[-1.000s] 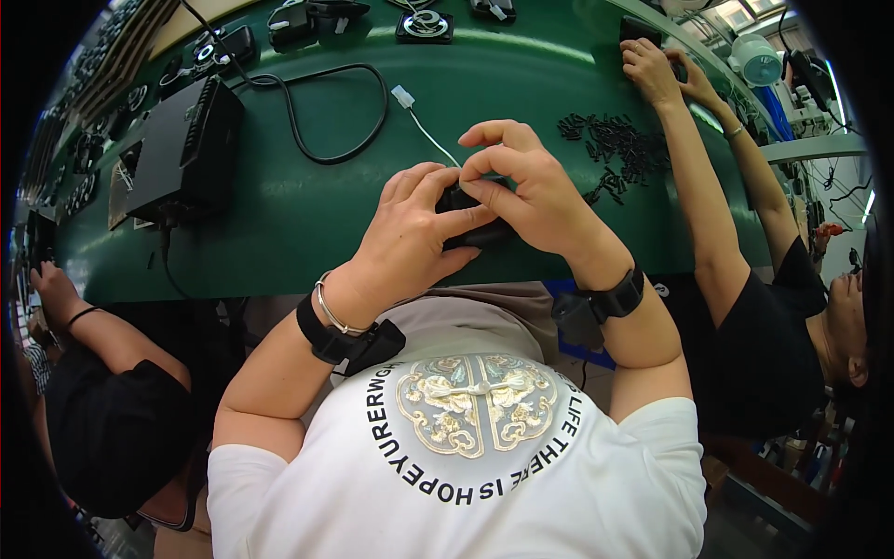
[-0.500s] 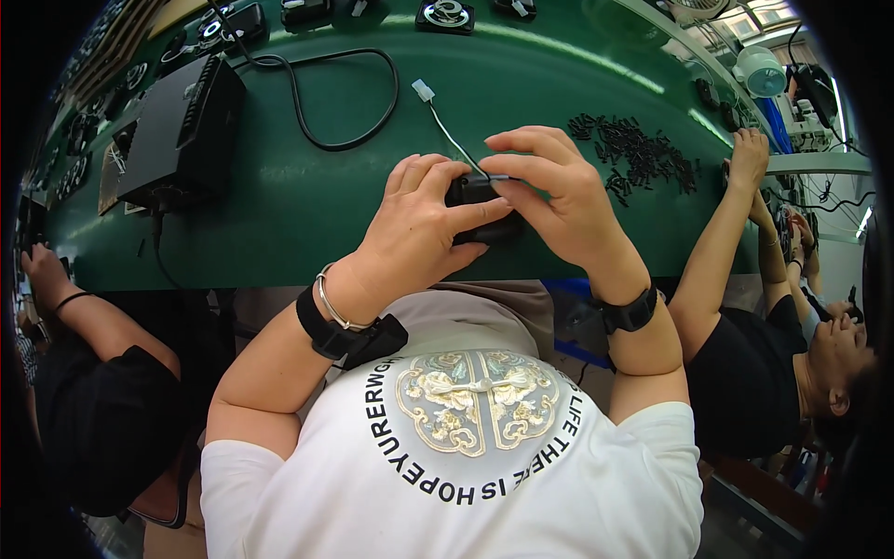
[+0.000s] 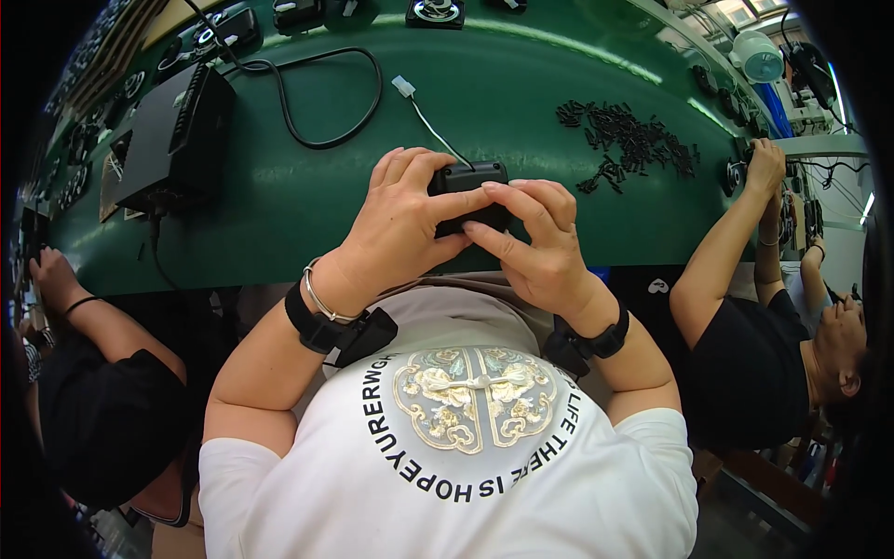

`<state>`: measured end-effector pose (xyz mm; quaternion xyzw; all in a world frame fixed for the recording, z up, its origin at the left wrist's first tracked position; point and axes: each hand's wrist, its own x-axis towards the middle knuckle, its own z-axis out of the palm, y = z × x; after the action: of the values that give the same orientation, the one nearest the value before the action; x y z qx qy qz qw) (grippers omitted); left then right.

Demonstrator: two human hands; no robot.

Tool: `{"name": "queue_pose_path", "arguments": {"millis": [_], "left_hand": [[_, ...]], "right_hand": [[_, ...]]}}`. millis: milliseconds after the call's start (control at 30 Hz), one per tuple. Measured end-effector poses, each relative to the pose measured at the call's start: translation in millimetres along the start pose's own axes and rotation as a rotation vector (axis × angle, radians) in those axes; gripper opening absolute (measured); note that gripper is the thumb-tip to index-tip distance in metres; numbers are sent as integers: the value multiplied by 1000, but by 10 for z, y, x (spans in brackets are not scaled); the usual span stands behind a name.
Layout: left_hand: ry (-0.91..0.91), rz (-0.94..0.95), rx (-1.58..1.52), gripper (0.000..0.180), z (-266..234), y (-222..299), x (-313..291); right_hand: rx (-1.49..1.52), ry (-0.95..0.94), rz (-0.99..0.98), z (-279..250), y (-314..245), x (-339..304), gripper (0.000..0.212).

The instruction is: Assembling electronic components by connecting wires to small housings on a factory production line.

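Observation:
A small black casing (image 3: 478, 174) is held between my two hands, over the near edge of the green table. My left hand (image 3: 400, 210) is closed round its left side, index finger lying across the casing. From the right, my right hand (image 3: 540, 233) grips it, fingertips and thumb pressed on its face. A thin light wire (image 3: 436, 132) comes out of the casing's far end and runs to a white plug (image 3: 403, 87) over the table. Part of the casing is hidden behind my fingers.
Many short black tube pieces (image 3: 629, 140) are heaped to the right. At left stands a black box (image 3: 182, 130) with a cable; a looped black cord (image 3: 376, 93) lies beside it. Speaker-like parts (image 3: 435, 11) line the far side. Co-workers' hands (image 3: 766, 166) are at right and left.
My right hand has moved down from the wire's base, where it held a small dark piece, onto the casing. The casing's far end is now more exposed.

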<state>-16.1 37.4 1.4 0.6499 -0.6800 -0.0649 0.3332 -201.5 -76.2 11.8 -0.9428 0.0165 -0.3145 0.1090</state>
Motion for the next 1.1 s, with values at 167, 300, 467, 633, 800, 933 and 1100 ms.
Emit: {"name": "queue_pose_path", "arguments": {"millis": [167, 300, 467, 633, 800, 933, 1100], "left_hand": [[-54, 15, 25, 56, -101, 33, 78], [-81, 72, 55, 55, -217, 98, 177], [-92, 44, 16, 53, -154, 77, 202], [-121, 105, 18, 52, -223, 58, 363], [-54, 182, -69, 57, -299, -77, 1312], [-27, 135, -89, 54, -32, -253, 2382], [-22, 156, -28, 53, 578, -551, 3309]], "right_hand": [[18, 109, 182, -259, 236, -169, 31], [-40, 236, 290, -456, 476, -425, 24], [55, 365, 496, -510, 573, -716, 20], [56, 422, 389, -547, 547, -720, 19], [164, 459, 398, -601, 537, -779, 19], [224, 463, 381, -613, 561, -751, 20], [329, 449, 410, -635, 602, -795, 23]]}}
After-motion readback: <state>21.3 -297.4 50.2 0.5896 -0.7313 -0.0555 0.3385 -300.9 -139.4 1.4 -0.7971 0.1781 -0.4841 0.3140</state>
